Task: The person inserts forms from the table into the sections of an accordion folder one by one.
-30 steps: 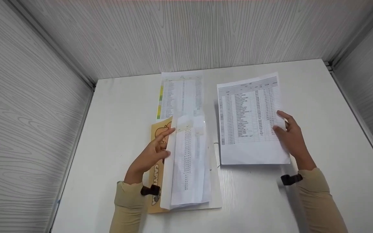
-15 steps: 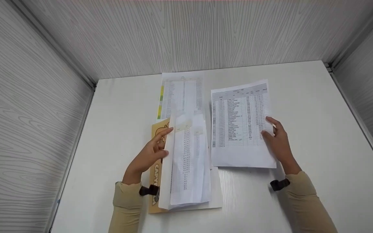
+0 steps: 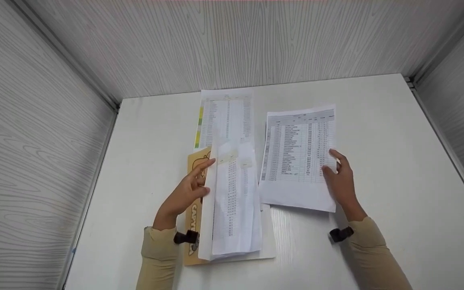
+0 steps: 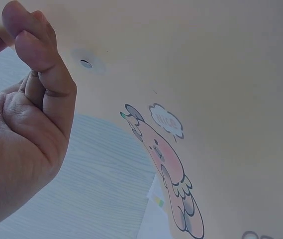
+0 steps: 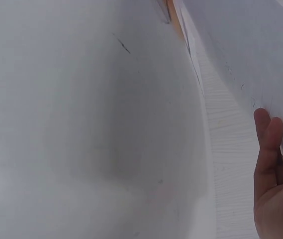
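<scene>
In the head view my left hand [image 3: 181, 199] pinches the raised left flap of an orange cartoon folder [image 3: 193, 215], and its outside fills much of the left wrist view. Printed sheets [image 3: 228, 205] lie inside the folder, upright along its length. My right hand [image 3: 341, 181] holds a printed table sheet [image 3: 292, 195] by its right edge, between thumb and fingers. That sheet hovers just right of the folder, its lower left corner over the folder's right part. In the right wrist view the sheet's blank underside [image 5: 265, 55] shows above the fingers [image 5: 270, 134].
Beyond the folder lies another printed sheet [image 3: 228, 117] with yellow and green marks along its left side. The white table [image 3: 393, 161] is bounded by grey wood-grain panels [image 3: 232, 44] at the back and both sides.
My right hand has brought the printed sheet leftward and slightly nearer to me, closer to the folder. My left hand has stayed almost still on the flap.
</scene>
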Available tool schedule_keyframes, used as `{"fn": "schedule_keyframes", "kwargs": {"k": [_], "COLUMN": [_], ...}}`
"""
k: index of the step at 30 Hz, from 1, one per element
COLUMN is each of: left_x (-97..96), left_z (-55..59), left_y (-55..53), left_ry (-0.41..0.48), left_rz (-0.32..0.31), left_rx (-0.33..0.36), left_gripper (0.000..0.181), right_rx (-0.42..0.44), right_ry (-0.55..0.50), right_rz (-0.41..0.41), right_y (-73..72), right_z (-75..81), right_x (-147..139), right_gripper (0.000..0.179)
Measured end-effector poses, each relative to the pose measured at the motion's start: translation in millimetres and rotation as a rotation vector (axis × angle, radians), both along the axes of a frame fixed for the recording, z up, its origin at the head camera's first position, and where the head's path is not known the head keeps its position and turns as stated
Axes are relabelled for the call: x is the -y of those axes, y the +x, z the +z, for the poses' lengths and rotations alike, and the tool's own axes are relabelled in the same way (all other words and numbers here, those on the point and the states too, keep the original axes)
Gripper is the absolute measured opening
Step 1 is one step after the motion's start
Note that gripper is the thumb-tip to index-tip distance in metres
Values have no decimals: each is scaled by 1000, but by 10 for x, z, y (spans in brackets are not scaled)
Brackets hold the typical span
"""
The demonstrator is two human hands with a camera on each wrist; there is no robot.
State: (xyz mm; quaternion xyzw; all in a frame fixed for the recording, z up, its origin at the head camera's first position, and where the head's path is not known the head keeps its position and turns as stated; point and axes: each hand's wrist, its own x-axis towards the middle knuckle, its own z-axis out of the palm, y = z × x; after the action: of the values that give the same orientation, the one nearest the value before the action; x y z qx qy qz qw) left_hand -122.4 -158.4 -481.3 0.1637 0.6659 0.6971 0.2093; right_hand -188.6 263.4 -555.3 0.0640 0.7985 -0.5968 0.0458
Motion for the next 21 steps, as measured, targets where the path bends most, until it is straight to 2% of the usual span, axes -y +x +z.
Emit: {"fn": "schedule_keyframes", "kwargs": {"k": [6, 13, 21], "left_x": [-20, -34, -32], "left_z": [-5, -10, -13], "left_y": [-4, 1, -4], "left_ry": [-6, 4, 17], "left_rz": [5, 6, -7], "left_rx": [-12, -11, -4], "left_gripper": [76, 76, 76], "right_rx": [22, 32, 56], "right_ry": [-1, -42, -23], "right_rz": [-19, 35, 89], "right_y": [28, 51, 121], "right_z": [-62, -129, -136], "right_x": [64, 156, 176], "right_gripper": [58, 59, 59]}}
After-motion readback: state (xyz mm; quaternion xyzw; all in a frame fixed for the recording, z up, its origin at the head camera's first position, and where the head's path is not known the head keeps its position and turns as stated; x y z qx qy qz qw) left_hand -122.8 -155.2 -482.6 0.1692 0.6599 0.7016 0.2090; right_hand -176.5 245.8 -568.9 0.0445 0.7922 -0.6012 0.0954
